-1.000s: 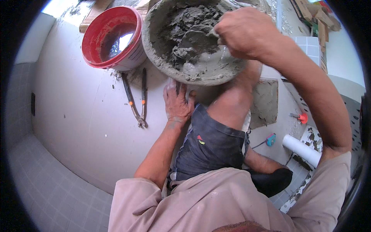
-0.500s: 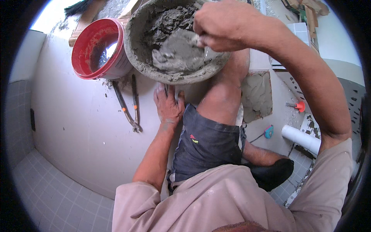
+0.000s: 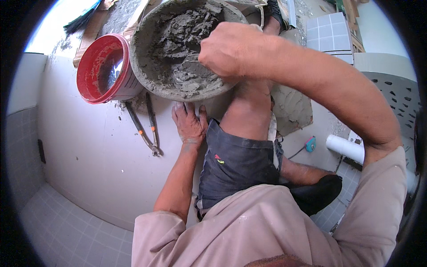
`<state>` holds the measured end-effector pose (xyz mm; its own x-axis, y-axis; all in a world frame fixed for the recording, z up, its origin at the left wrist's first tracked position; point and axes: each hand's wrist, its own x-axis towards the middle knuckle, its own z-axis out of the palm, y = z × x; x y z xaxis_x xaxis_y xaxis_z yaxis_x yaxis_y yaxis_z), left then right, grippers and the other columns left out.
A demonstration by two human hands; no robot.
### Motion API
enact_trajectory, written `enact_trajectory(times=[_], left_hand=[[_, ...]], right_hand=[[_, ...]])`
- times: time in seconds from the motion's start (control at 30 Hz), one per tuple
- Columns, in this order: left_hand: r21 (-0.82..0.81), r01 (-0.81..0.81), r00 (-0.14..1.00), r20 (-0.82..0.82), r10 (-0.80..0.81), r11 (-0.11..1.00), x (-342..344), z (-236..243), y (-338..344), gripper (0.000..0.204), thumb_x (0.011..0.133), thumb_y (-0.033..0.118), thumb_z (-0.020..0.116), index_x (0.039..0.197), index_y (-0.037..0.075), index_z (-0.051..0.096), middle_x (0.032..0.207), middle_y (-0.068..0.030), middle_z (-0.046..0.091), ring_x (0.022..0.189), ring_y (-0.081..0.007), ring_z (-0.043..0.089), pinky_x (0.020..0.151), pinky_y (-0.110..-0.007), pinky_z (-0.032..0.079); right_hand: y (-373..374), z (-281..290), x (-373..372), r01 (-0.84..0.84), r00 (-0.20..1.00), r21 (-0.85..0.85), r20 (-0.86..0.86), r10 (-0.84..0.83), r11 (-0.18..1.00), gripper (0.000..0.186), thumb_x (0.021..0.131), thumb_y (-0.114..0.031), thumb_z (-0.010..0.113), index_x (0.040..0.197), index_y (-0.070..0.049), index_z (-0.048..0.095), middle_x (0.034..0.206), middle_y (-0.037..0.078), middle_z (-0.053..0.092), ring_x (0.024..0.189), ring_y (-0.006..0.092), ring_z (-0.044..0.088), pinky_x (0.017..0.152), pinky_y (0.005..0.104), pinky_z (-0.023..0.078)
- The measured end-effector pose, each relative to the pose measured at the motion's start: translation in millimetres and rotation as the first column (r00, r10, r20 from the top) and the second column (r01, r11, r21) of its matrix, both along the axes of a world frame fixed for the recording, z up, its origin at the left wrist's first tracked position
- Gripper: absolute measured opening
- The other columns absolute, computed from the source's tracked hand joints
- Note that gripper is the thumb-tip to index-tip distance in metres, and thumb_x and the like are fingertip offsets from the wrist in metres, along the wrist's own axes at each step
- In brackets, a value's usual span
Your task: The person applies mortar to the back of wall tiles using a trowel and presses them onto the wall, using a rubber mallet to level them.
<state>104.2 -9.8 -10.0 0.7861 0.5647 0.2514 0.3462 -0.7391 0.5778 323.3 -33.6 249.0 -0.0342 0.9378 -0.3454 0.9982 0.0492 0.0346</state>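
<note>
A round grey tub point(image 3: 149, 82) of wet mortar point(image 3: 187, 29) stands at the top middle. My right hand point(image 3: 227, 51) is closed over its right side, gripping a trowel whose handle is hidden in the fist. Part of the mortar-coated trowel blade point(image 3: 192, 58) shows in the mix, left of the fist. Below the tub, my left hand point(image 3: 190, 124) lies flat on the floor with fingers apart, the fingertips close under the tub's rim. Whether they touch the tub I cannot tell.
Left of the tub stands a red-lined bucket point(image 3: 84, 84) with some water. Long-handled pincers point(image 3: 149, 138) lie below it. To the right are a mortar-covered tile point(image 3: 291, 109), a tape measure point(image 3: 310, 143), a white pipe point(image 3: 344, 149) and stacked tiles point(image 3: 329, 33).
My right hand has moved left and a little down over the tub, and the smooth wet patch of mortar looks smaller. My left hand stays on the floor. The view has shifted slightly.
</note>
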Motion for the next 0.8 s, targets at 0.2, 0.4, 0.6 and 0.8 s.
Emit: enact_trajectory(times=[0.2, 0.4, 0.6, 0.8], left_hand=[[0.009, -0.035, 0.997, -0.066, 0.035, 0.999, -1, -4, 0, 0.055, 0.09, 0.035, 0.06, 0.13, -0.002, 0.051, 0.127, -0.0283, 0.05, 0.12, -0.0496, 0.043, 0.108, -0.057, 0.03], [0.015, -0.003, 0.998, -0.058, 0.004, 1.0, -1, -3, 0, 0.056, 0.09, 0.035, 0.06, 0.133, 0.0, 0.05, 0.128, -0.0281, 0.05, 0.121, -0.0492, 0.043, 0.108, -0.056, 0.031], [-0.015, -0.041, 0.998, -0.053, 0.041, 0.999, -4, -1, 0, 0.054, 0.09, 0.028, 0.062, 0.138, 0.01, 0.047, 0.136, -0.0241, 0.046, 0.124, -0.0455, 0.042, 0.107, -0.055, 0.031], [-0.003, -0.019, 0.997, -0.068, 0.018, 1.0, 0, -4, 0, 0.055, 0.089, 0.031, 0.062, 0.138, 0.01, 0.048, 0.138, -0.0239, 0.045, 0.126, -0.0432, 0.043, 0.108, -0.055, 0.03]], right_hand=[[9, 23, 0, 0.103, 0.995, -0.058, 0.018, -0.102, 0.993, 0.015, 0.068, -0.011, 0.066, 0.077, -0.002, 0.073, 0.078, 0.017, 0.071, 0.078, 0.0341, 0.072, 0.069, 0.0428, 0.059], [20, 31, 46, 0.101, 0.947, -0.254, -0.271, -0.171, 0.962, 0.032, 0.078, -0.022, 0.057, 0.079, 0.007, 0.069, 0.08, 0.03, 0.066, 0.082, 0.0421, 0.067, 0.075, 0.0471, 0.053], [19, 37, 13, 0.341, 0.939, -0.13, 0.011, -0.343, 0.931, 0.027, 0.077, -0.02, 0.059, 0.082, 0.003, 0.072, 0.082, 0.025, 0.07, 0.081, 0.0395, 0.07, 0.072, 0.046, 0.056], [10, -21, 0, 0.114, 0.993, 0.021, -0.011, -0.113, 0.993, 0.017, 0.071, -0.01, 0.064, 0.081, -0.001, 0.074, 0.082, 0.019, 0.072, 0.078, 0.0343, 0.072, 0.069, 0.0426, 0.059]])
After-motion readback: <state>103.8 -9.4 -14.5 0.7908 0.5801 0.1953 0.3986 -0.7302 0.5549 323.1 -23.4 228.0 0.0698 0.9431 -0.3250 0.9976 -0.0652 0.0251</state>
